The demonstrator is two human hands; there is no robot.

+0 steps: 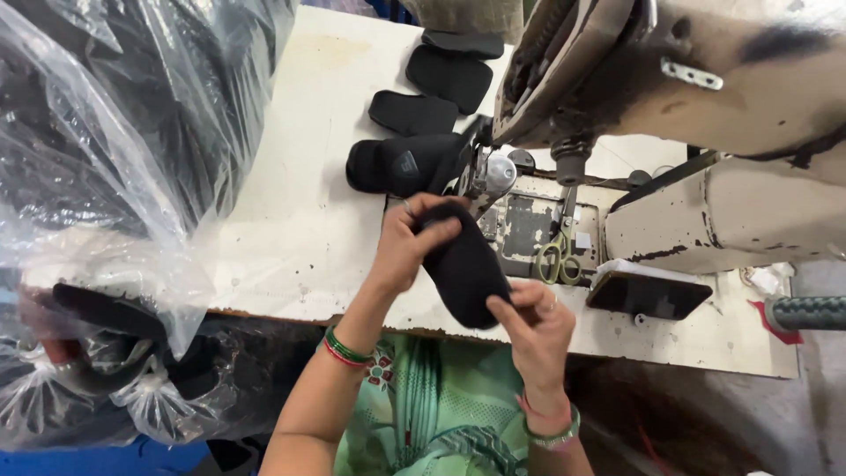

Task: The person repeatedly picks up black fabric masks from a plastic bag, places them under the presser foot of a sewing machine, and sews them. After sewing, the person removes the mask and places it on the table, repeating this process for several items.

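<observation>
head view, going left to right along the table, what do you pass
clear plastic bag → left hand → black fabric piece → right hand → scissors → dark phone → green patterned handle

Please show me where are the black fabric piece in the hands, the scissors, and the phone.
black fabric piece (467, 269), head view, middle of the cloth.
scissors (559, 260), head view, the pale handles.
phone (648, 294), head view, centre of the dark screen.
</observation>
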